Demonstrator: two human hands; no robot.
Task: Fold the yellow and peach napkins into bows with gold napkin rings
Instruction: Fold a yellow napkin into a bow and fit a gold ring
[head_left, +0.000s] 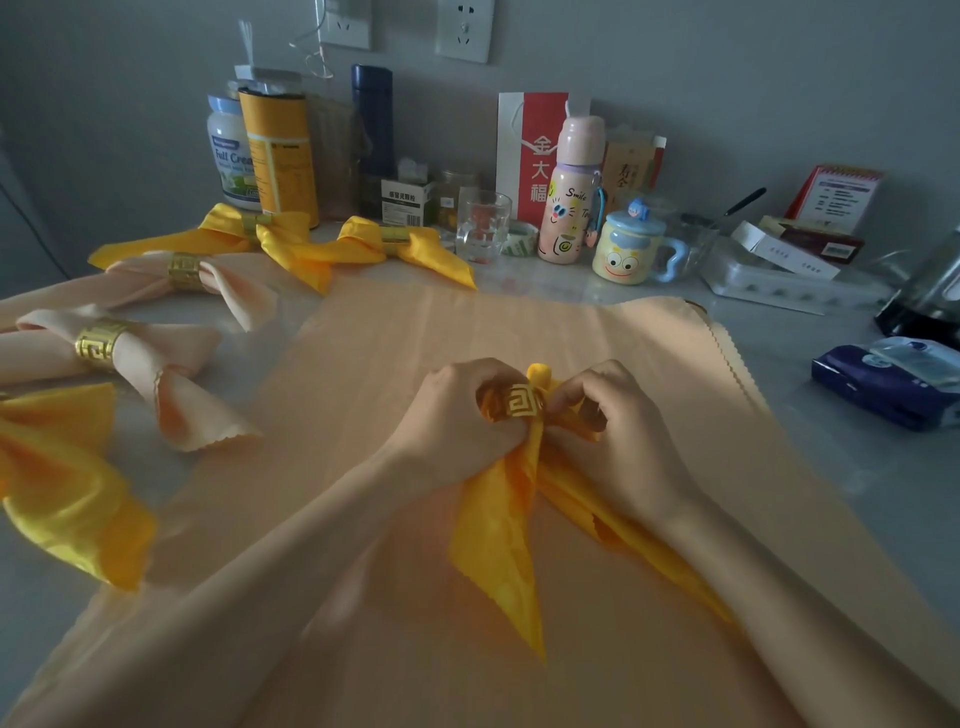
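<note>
The left hand (457, 415) and right hand (615, 426) are hiding parts of the fret-patterned gold metal napkin ring (522, 401) and the gathered middle of the yellow satin napkin (498, 530). The crumpled yellow satin cloth (62, 493) is running off the left edge, the dark glossy appliance (930, 296) off the right.

Likely home: counter (810, 332), cartoon mug (623, 254), bottle (569, 192).

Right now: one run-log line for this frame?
left hand: holds gold fretwork napkin ring | right hand: pinches shiny yellow fabric napkin at ring | underneath: flat peach cloth napkin
</note>
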